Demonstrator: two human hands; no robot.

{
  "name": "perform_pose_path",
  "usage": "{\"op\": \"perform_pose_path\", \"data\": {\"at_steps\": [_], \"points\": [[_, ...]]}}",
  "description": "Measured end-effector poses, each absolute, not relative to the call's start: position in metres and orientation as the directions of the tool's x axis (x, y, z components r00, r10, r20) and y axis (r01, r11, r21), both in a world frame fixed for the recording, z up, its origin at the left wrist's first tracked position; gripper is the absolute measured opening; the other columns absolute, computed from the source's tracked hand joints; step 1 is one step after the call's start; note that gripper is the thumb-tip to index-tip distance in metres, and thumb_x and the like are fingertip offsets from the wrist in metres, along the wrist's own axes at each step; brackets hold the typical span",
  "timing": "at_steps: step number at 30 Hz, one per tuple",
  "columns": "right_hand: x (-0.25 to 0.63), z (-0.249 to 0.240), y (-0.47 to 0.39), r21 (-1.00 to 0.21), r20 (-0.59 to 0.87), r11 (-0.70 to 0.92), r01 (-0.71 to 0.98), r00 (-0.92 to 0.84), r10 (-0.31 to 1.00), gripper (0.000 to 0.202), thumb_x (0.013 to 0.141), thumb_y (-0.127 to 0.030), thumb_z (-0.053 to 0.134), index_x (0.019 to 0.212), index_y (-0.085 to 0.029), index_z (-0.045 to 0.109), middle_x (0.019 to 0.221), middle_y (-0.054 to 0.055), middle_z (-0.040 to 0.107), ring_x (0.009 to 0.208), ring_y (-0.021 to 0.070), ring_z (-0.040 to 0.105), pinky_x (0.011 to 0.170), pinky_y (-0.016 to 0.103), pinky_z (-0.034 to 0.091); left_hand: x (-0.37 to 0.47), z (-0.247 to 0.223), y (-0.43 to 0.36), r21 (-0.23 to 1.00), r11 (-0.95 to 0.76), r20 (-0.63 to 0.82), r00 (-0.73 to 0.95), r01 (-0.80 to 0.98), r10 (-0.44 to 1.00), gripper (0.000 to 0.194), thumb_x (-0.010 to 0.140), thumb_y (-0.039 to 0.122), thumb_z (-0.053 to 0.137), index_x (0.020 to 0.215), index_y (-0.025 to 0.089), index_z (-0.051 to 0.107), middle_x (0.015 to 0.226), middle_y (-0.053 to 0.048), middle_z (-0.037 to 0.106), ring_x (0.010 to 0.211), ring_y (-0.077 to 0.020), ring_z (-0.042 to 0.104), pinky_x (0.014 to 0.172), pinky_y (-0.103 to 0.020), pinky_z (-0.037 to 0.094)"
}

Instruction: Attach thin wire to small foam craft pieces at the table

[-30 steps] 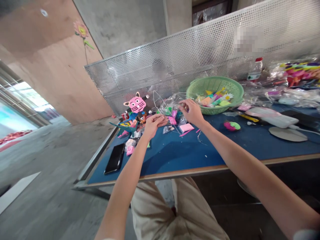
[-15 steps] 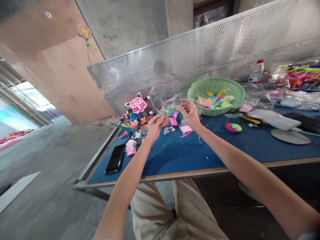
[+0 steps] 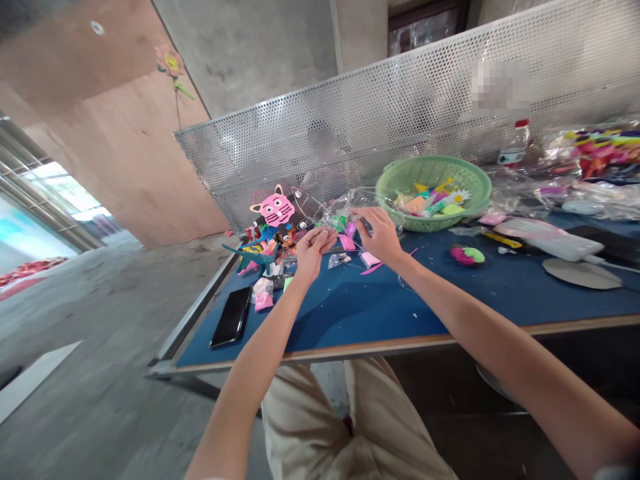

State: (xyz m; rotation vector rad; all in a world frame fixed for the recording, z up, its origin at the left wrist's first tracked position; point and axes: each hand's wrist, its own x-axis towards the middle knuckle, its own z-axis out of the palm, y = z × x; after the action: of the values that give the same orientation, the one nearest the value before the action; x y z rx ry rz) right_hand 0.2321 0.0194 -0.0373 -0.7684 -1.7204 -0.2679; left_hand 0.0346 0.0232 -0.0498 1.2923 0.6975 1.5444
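Observation:
My left hand (image 3: pixel 315 250) is closed in a pinch above the blue table, thumb against fingers. Whatever sits in the pinch is too small to make out. To its right my right hand (image 3: pixel 380 235) hovers with bent fingers and the thumb apart from them; I see nothing held. Below and between the hands lie a pink packet (image 3: pixel 347 243), a small clear bag (image 3: pixel 339 261) and a pink strip (image 3: pixel 373 269). Just left of my left hand sits a brown clay figure (image 3: pixel 285 238), with a pink cat face (image 3: pixel 277 208) behind it.
A green basket (image 3: pixel 435 167) of colourful clay pieces stands behind my right hand. A phone (image 3: pixel 231 317) lies at the left edge. Rightward are a pink and green lump (image 3: pixel 467 255), a yellow cutter (image 3: pixel 501 239) and a bottle (image 3: pixel 513 147). A perforated metal screen (image 3: pixel 350 113) borders the back.
My right hand has shifted slightly down and left, its fingers reaching closer toward my left hand. The left hand stays pinched in nearly the same place.

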Motion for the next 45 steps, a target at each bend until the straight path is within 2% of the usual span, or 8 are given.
{"op": "perform_pose_path", "data": {"at_steps": [7,11,17,22,28,31,38,45], "points": [[0.265,-0.036,0.044,-0.015,0.889,0.682,0.731,-0.302,0.344,0.031,0.1,-0.026,0.05,0.121,-0.032,0.073,0.101,0.007,0.069,0.096,0.0245,0.059,0.088,0.042,0.046,0.032,-0.049,0.019,0.912,-0.353,0.384,0.134,-0.208,0.913,0.045,0.071,0.047,0.086,0.098,0.014,0.071,0.094,-0.009,0.078,0.087,-0.0245,0.077,0.088,-0.04,0.062],[0.267,-0.032,0.045,0.061,0.837,0.668,0.742,-0.403,0.371,0.027,0.101,-0.032,0.051,0.107,-0.031,0.077,0.096,0.005,0.072,0.092,0.0232,0.058,0.085,0.041,0.043,0.032,-0.05,0.019,0.925,-0.341,0.37,0.191,-0.167,0.909,0.045,0.071,0.048,0.085,0.098,0.014,0.072,0.092,-0.01,0.079,0.082,-0.0248,0.077,0.084,-0.04,0.063],[0.268,-0.029,0.044,0.077,0.75,0.738,0.67,-0.527,0.4,0.025,0.097,-0.029,0.053,0.1,-0.026,0.078,0.094,0.005,0.074,0.093,0.0219,0.062,0.084,0.039,0.045,0.03,-0.049,0.019,0.937,-0.318,0.341,0.198,-0.142,0.919,0.045,0.07,0.046,0.086,0.098,0.014,0.073,0.094,-0.012,0.079,0.082,-0.0258,0.077,0.085,-0.041,0.063],[0.269,-0.03,0.048,0.014,0.722,0.77,0.638,-0.539,0.433,0.025,0.097,-0.027,0.052,0.096,-0.024,0.077,0.093,0.005,0.075,0.09,0.021,0.066,0.087,0.039,0.049,0.029,-0.048,0.02,0.952,-0.276,0.302,0.251,-0.133,0.92,0.043,0.069,0.043,0.087,0.096,0.012,0.072,0.09,-0.012,0.079,0.082,-0.0267,0.078,0.083,-0.041,0.063],[0.266,-0.031,0.041,-0.104,0.792,0.779,0.618,-0.422,0.441,0.024,0.096,-0.029,0.052,0.093,-0.024,0.075,0.094,0.006,0.076,0.09,0.0224,0.067,0.084,0.039,0.053,0.029,-0.048,0.02,0.954,-0.251,0.286,0.253,-0.164,0.924,0.043,0.069,0.042,0.087,0.097,0.013,0.072,0.093,-0.013,0.079,0.085,-0.0275,0.078,0.085,-0.041,0.063],[0.262,-0.031,0.035,-0.215,0.826,0.786,0.58,-0.321,0.463,0.022,0.095,-0.033,0.056,0.089,-0.024,0.075,0.089,0.004,0.075,0.082,0.0201,0.066,0.08,0.036,0.052,0.029,-0.047,0.019,0.953,-0.239,0.281,0.24,-0.188,0.929,0.044,0.069,0.042,0.088,0.097,0.013,0.071,0.094,-0.013,0.079,0.087,-0.0287,0.078,0.087,-0.043,0.062],[0.25,-0.03,0.027,-0.545,0.789,0.77,0.333,-0.108,0.605,0.02,0.087,-0.039,0.067,0.078,-0.022,0.074,0.076,0.002,0.073,0.066,0.0166,0.06,0.064,0.033,0.048,0.031,-0.044,0.016,0.95,-0.235,0.284,0.249,-0.206,0.926,0.041,0.069,0.042,0.087,0.094,0.013,0.073,0.089,-0.012,0.079,0.083,-0.0268,0.078,0.082,-0.039,0.064],[0.244,-0.031,0.027,-0.707,0.7,0.705,0.06,-0.079,0.71,0.023,0.08,-0.044,0.073,0.076,-0.021,0.073,0.067,0.001,0.068,0.062,0.0153,0.058,0.061,0.031,0.049,0.032,-0.043,0.015,0.951,-0.242,0.287,0.257,-0.191,0.923,0.042,0.068,0.042,0.088,0.093,0.013,0.073,0.086,-0.011,0.078,0.078,-0.0259,0.078,0.077,-0.036,0.065]]}}
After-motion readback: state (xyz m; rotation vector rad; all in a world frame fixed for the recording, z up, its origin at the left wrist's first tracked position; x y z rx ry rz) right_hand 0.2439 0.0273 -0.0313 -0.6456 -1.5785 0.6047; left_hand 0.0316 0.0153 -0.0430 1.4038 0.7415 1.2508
